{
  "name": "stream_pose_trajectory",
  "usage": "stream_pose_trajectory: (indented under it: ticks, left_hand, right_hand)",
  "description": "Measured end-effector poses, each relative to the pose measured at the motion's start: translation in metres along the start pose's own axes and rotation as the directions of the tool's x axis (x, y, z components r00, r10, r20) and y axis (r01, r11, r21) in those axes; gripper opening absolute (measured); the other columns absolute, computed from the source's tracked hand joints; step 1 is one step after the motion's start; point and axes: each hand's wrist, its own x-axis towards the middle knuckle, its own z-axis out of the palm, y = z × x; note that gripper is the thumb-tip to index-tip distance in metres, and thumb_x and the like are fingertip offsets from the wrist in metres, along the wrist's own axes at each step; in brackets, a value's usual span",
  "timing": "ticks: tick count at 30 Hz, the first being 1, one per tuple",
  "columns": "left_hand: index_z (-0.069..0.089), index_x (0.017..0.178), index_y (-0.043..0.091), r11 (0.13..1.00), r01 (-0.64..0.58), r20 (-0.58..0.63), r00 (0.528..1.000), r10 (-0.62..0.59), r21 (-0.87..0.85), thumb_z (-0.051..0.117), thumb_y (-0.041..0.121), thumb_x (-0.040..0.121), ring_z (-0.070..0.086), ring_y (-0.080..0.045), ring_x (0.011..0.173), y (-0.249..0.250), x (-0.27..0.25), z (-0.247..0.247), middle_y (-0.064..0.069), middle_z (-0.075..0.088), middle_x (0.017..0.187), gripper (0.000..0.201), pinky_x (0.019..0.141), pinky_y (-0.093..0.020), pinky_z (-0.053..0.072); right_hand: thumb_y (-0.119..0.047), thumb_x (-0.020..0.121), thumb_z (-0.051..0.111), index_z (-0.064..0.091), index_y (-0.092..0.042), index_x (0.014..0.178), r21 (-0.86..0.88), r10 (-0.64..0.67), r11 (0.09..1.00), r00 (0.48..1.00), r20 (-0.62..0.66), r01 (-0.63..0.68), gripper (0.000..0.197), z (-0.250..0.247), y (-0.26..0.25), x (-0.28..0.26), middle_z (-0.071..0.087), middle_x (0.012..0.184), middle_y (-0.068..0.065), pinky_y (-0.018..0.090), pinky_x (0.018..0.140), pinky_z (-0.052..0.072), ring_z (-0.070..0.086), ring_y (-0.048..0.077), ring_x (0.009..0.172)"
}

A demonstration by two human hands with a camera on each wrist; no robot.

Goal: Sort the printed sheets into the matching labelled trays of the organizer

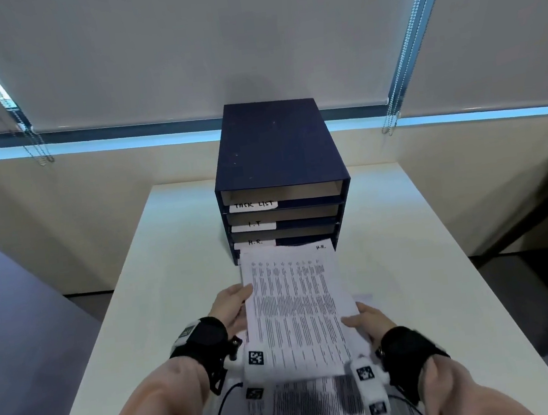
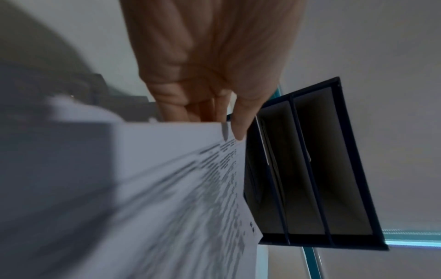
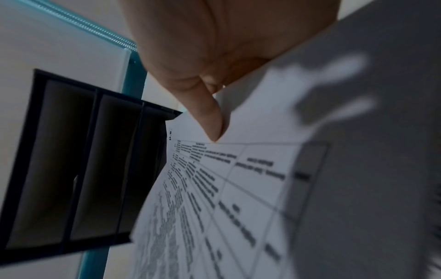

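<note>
H.R. sheet at organizer
You pinched it with left hand and right hand; sagging front edge could miss H.R. tray

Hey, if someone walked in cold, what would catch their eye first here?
The dark blue organizer at the white table's far end, its trays labelled TASK LIST, I.T and H.R. Next, the printed sheet marked H.R., held by the left hand and right hand before the lower trays, over more sheets near the front edge.
</note>
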Motion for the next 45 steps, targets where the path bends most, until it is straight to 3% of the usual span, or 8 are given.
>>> stream_pose_trajectory:
  ticks: [13, 15, 18, 25, 30, 35, 40, 45]
  left_hand:
    - [0.043, 0.135, 0.006, 0.999, -0.010, 0.058, 0.998, 0.008, 0.033, 0.040, 0.019, 0.102, 0.069, -0.026, 0.069, 0.002, 0.051, 0.005, -0.019, 0.066, 0.113, 0.036, 0.065, -0.035, 0.059]
    - [0.042, 0.137, 0.002, 0.999, -0.007, -0.004, 1.000, 0.007, -0.052, 0.042, 0.018, 0.101, 0.067, -0.027, 0.071, 0.001, 0.065, 0.008, -0.019, 0.063, 0.115, 0.039, 0.067, -0.035, 0.060]
    - [0.031, 0.140, -0.007, 0.979, 0.018, -0.069, 0.997, -0.032, -0.201, 0.051, 0.012, 0.097, 0.068, -0.027, 0.074, 0.013, 0.083, 0.014, -0.027, 0.062, 0.114, 0.051, 0.075, -0.034, 0.060]
    - [0.037, 0.138, -0.002, 0.938, -0.055, -0.016, 0.998, 0.053, -0.343, 0.045, -0.003, 0.096, 0.052, -0.028, 0.123, 0.062, 0.091, 0.022, -0.018, 0.052, 0.135, 0.043, 0.097, -0.039, 0.047]
    - [0.064, 0.100, 0.007, 0.949, -0.171, 0.111, 0.983, 0.147, 0.263, 0.058, 0.020, 0.093, 0.065, -0.026, 0.074, 0.047, 0.044, 0.019, -0.010, 0.069, 0.083, 0.016, 0.076, -0.043, 0.055]
    - [0.054, 0.076, 0.016, 0.601, -0.035, 0.045, 0.999, -0.002, 0.798, 0.061, 0.031, 0.087, 0.065, -0.023, 0.064, -0.010, 0.014, 0.007, -0.005, 0.067, 0.074, 0.020, 0.065, -0.032, 0.057]
    - [0.051, 0.093, 0.020, 0.733, 0.015, -0.012, 1.000, -0.009, 0.680, 0.073, 0.029, 0.075, 0.055, -0.016, 0.057, -0.038, -0.001, 0.016, -0.004, 0.065, 0.074, 0.030, 0.053, -0.022, 0.047]
    - [0.055, 0.091, 0.016, 0.762, -0.028, 0.050, 0.999, -0.006, 0.647, 0.078, 0.021, 0.073, 0.056, -0.019, 0.061, -0.048, -0.010, 0.031, -0.007, 0.058, 0.075, 0.029, 0.064, -0.027, 0.044]
  right_hand:
    - [-0.012, 0.092, 0.060, 0.039, 0.002, 0.139, -0.011, -0.114, 0.993, 0.992, -0.054, 0.114, 0.054, 0.018, -0.120, 0.061, 0.040, 0.144, 0.028, 0.042, 0.109, 0.037, 0.044, 0.043, 0.130]
    - [-0.017, 0.090, 0.064, 0.043, -0.003, 0.136, -0.051, -0.055, 0.997, 0.996, -0.067, 0.051, 0.053, 0.012, -0.109, 0.065, 0.060, 0.117, 0.026, 0.038, 0.078, 0.055, 0.063, 0.039, 0.101]
    - [-0.008, 0.089, 0.064, 0.050, -0.013, 0.108, 0.088, 0.036, 0.996, 0.994, -0.106, -0.027, 0.024, 0.012, -0.105, 0.073, 0.046, 0.070, 0.009, 0.023, 0.036, 0.034, 0.050, 0.016, 0.042]
    - [0.012, 0.095, 0.037, 0.044, 0.010, 0.127, 0.441, -0.009, 0.896, 0.995, -0.103, 0.054, 0.033, 0.047, -0.144, 0.101, 0.049, 0.133, 0.023, 0.037, 0.099, 0.049, 0.056, 0.034, 0.115]
    - [0.005, 0.097, 0.040, 0.051, 0.002, 0.123, 0.333, -0.117, 0.935, 0.993, -0.025, 0.119, 0.029, 0.045, -0.127, 0.060, 0.063, 0.108, 0.022, 0.032, 0.073, 0.060, 0.065, 0.033, 0.093]
    - [-0.005, 0.097, 0.047, 0.063, -0.003, 0.101, 0.094, -0.169, 0.979, 0.978, -0.122, 0.181, 0.017, 0.016, -0.077, 0.005, 0.066, 0.077, 0.012, 0.031, 0.059, 0.055, 0.060, 0.026, 0.065]
    - [-0.007, 0.084, 0.061, 0.063, -0.015, 0.095, -0.400, -0.293, 0.904, 0.901, -0.319, 0.153, 0.013, -0.001, -0.012, -0.004, 0.065, 0.096, 0.011, 0.022, 0.075, 0.039, 0.058, 0.023, 0.087]
    - [-0.002, 0.083, 0.060, 0.061, -0.018, 0.101, -0.388, -0.295, 0.902, 0.927, -0.231, 0.191, 0.024, -0.004, 0.006, -0.012, 0.058, 0.120, 0.015, 0.023, 0.084, 0.037, 0.054, 0.021, 0.105]
